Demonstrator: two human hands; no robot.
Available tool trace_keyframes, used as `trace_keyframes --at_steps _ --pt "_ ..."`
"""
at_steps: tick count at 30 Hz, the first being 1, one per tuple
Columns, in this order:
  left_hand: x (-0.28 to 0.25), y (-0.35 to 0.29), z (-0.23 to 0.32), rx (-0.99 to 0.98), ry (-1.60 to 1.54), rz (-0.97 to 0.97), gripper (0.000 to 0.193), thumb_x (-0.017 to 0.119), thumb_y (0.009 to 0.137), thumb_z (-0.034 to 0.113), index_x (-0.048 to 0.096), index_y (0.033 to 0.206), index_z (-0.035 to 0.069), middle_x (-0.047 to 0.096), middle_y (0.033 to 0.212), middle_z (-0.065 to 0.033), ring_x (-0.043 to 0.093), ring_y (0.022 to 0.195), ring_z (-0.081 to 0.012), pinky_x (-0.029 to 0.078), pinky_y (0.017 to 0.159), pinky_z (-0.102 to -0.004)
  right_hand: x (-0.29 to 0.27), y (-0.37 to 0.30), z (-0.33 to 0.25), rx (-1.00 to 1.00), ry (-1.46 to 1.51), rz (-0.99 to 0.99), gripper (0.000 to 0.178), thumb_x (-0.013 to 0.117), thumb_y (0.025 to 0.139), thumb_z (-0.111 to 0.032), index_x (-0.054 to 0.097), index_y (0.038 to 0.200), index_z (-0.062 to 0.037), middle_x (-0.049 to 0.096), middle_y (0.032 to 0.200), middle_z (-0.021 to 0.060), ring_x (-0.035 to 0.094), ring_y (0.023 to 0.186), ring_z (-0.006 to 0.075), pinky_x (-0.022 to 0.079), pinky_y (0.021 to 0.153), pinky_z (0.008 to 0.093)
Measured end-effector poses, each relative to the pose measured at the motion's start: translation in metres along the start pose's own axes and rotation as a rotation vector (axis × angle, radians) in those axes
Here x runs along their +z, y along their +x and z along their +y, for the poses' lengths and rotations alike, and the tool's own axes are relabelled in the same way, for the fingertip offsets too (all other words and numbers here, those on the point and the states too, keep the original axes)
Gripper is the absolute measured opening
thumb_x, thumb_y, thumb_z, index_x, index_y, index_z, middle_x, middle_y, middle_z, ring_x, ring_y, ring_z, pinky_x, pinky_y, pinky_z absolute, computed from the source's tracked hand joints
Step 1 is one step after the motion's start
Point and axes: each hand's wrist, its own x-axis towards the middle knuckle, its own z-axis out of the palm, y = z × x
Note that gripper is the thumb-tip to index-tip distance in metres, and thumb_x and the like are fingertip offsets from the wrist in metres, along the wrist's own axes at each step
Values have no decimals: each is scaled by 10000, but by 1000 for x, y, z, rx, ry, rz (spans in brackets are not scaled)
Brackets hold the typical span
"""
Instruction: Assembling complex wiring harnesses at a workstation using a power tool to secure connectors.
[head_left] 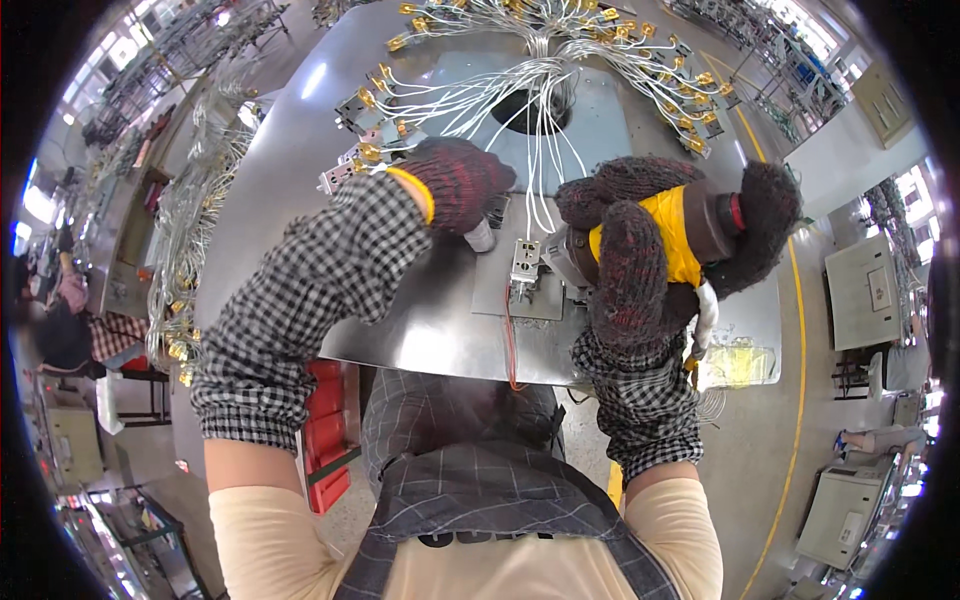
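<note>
Yellow-taped, the tool (680,240) the right hand (630,275) gripped near the table's (420,335) front edge could, kicking, have nicked wires (541,70); the left hand's (458,185) hold was unclear.

A metal table (285,170) carries white wires (540,75) and a gray plate (490,290).

A worktable (290,170) spans the scene before the person. On its far side, a wire bundle (540,72) fans left and right. Nearer, a connector block (525,262) sits on a plate (490,292), between the left hand (458,185) and the right hand (630,265), which holds a tool (675,235). Below the near-left edge: a bin (328,440).
</note>
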Motion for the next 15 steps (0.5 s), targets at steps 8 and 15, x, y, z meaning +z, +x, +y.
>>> trace_keyframes --at_steps 8,15 --pt "-5 15 3 36 190 -108 603 828 604 265 634 1153 111 681 1041 -170 664 965 -374 542 811 -476 -14 0 11 -172 -293 11 540 559 956 -179 309 1434 -148 620 981 324 684 738 386 618 632 511" --pt "7 25 -6 142 153 -7 533 805 649 242 645 1141 115 687 1072 -155 671 981 -345 546 828 -458 -11 1 16 -246 -628 -118 794 712 814 34 285 1448 -183 636 967 244 689 747 321 623 620 475"
